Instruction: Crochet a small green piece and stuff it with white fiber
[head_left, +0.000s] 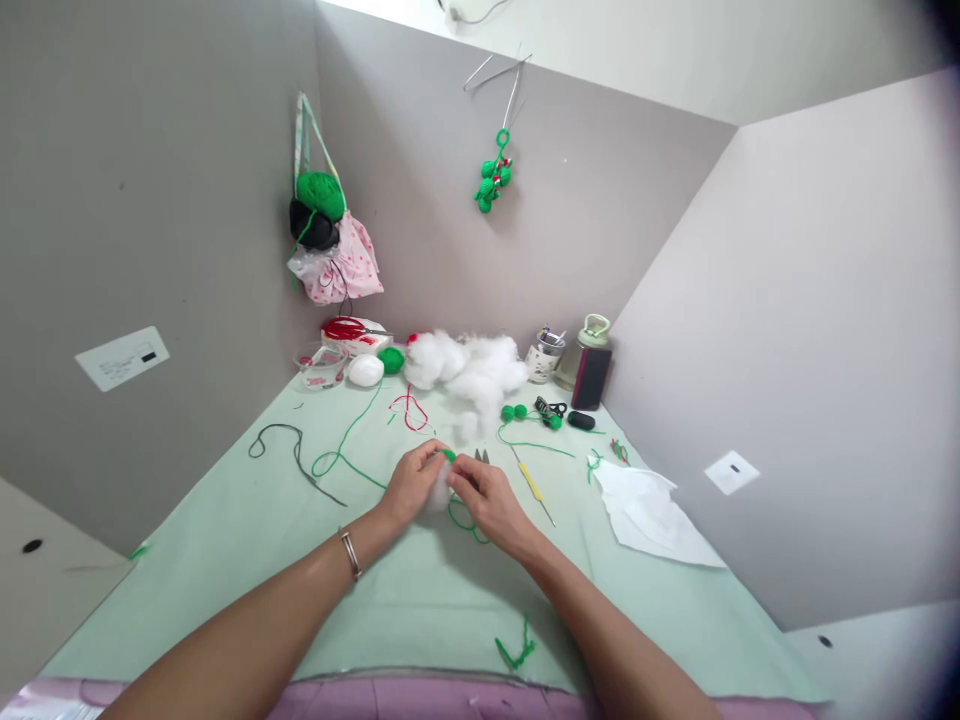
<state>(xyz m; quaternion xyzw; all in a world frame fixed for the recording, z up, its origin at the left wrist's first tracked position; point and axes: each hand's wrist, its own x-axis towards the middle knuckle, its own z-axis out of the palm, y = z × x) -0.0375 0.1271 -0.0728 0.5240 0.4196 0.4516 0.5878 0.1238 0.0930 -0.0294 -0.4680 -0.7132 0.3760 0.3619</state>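
Over the middle of the table, my left hand [411, 484] is closed around a small green crochet piece [449, 455]. From the other side, the bent fingers of my right hand [486, 492] pinch the same piece. A tuft of white stuffing [438, 494] shows below it between the hands; its exact contact with the fingers is hidden. Loops of green yarn [459, 515] hang or lie just under my right hand. Beyond that hand, dark pointed metal tips [481, 457] stick out, the rest covered. A yellow-handled crochet hook [531, 482] lies to the right.
Loose stuffing [476, 370] is heaped at the back, beside white [366, 370] and green yarn balls [391, 360]. Red scissors [346, 328] rest on a box at back left. Small green balls [514, 412], a bottle [573, 360] and white sheets [652, 515] are on the right.
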